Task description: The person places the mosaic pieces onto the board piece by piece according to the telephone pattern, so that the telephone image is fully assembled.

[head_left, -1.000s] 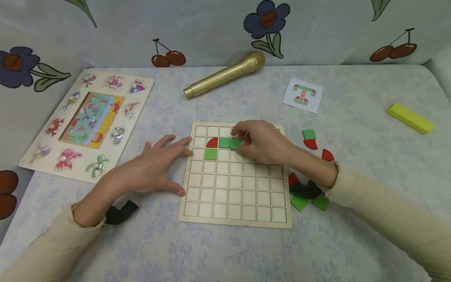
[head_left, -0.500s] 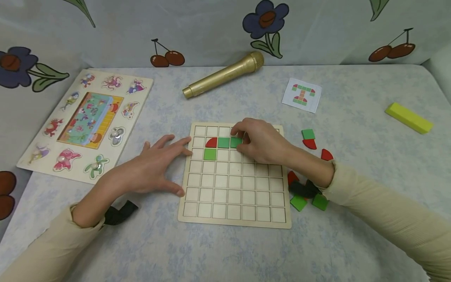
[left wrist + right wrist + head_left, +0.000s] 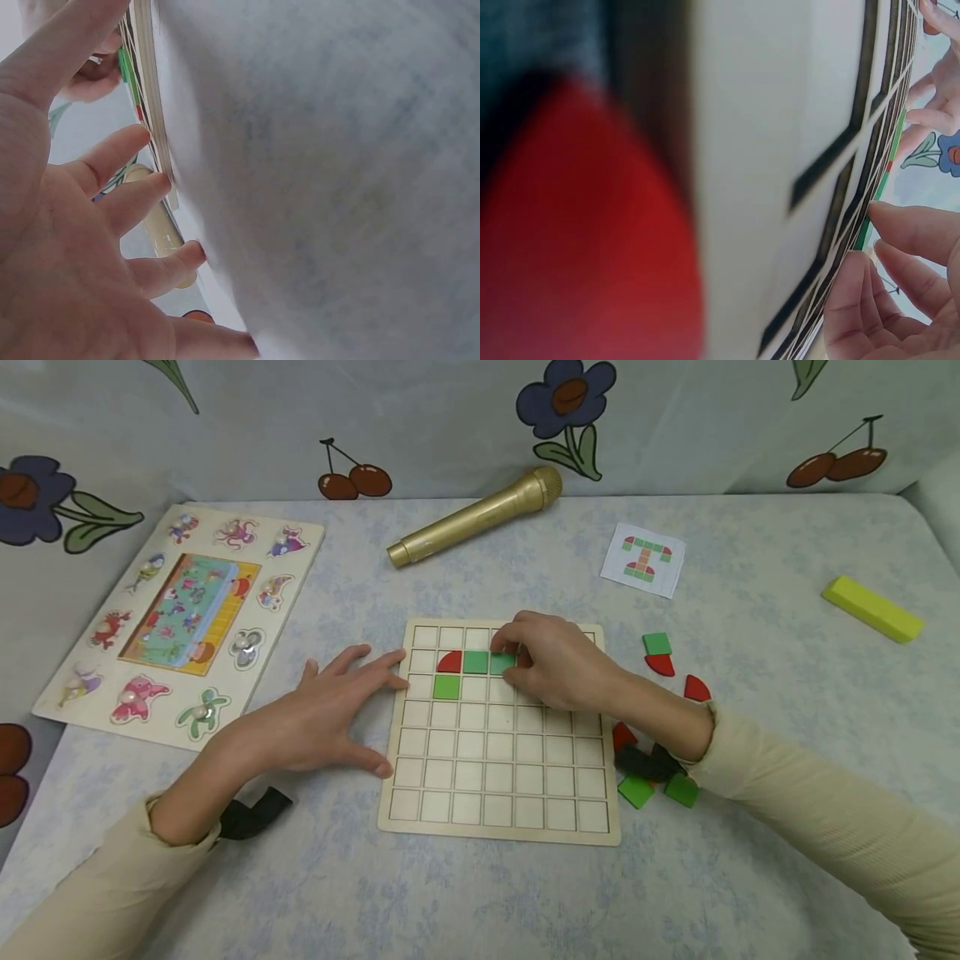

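Note:
A wooden grid board [image 3: 471, 774] lies on the table before me. My left hand [image 3: 318, 720] spreads its fingers along the board's left edge, thumb and fingertips at the rim; the left wrist view shows these fingers [image 3: 142, 202] straight. With thumb and fingertips my right hand [image 3: 566, 667] pinches a green square tile [image 3: 500, 663] in the second row, partly covered by the fingers. In the right wrist view the green tile [image 3: 862, 234] sits between thumb and finger. Left of it are another green tile [image 3: 475, 662] and a red quarter-circle [image 3: 451, 662], with a lighter green square [image 3: 446, 687] below the red one.
Right of the board lie a green square [image 3: 656, 644], red quarter-circles [image 3: 697, 687] and more green squares [image 3: 636, 791], some behind the wrist strap. Around stand a pattern card [image 3: 642, 560], a gold microphone [image 3: 476, 520], a yellow block [image 3: 872, 609] and an animal puzzle [image 3: 168, 710].
My right hand has shifted slightly at the second green tile, which now sits flush in line with its neighbour. The left hand stays at the board's edge.

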Available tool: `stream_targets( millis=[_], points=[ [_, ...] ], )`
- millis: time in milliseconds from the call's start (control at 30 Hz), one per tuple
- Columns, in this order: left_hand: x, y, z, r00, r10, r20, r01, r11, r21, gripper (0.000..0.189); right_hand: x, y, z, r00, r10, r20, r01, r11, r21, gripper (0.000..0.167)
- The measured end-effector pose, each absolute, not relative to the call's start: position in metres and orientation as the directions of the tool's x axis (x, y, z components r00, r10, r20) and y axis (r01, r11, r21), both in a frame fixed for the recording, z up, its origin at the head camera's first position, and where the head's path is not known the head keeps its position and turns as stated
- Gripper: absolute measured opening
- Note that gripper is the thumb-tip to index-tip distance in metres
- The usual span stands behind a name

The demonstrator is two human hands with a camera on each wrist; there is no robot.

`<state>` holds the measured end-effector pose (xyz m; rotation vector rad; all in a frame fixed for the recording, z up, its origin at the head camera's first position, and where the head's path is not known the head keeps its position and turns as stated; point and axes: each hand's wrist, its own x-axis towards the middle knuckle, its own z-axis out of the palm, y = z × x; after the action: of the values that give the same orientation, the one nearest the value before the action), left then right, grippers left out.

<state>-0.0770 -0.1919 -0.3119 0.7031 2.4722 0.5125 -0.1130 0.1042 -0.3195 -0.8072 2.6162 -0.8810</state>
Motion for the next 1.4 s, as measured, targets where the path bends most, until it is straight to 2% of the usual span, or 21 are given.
stream_targets(
  millis=[833,1133,1400],
  points=[
    [-0.077,-0.192,-0.312,-0.733,0.569,-0.373,0.365,0.791,0.491,0.089,-0.109,0.107,-0.315,-0.811,-0.582,-0.065,-0.42,0.656,-0.627,0.026],
    [-0.077,-0.192,-0.312,-0.734,0.569,-0.37,0.364,0.79,0.493,0.089,-0.111,0.139,-0.309,-0.862,-0.503,-0.072,-0.338,0.673,-0.659,0.023],
    [-0.077,-0.193,-0.313,-0.736,0.565,-0.373,0.361,0.794,0.49,0.089,-0.107,0.193,-0.31,-0.924,-0.38,-0.04,-0.277,0.737,-0.616,0.024]
  ],
)
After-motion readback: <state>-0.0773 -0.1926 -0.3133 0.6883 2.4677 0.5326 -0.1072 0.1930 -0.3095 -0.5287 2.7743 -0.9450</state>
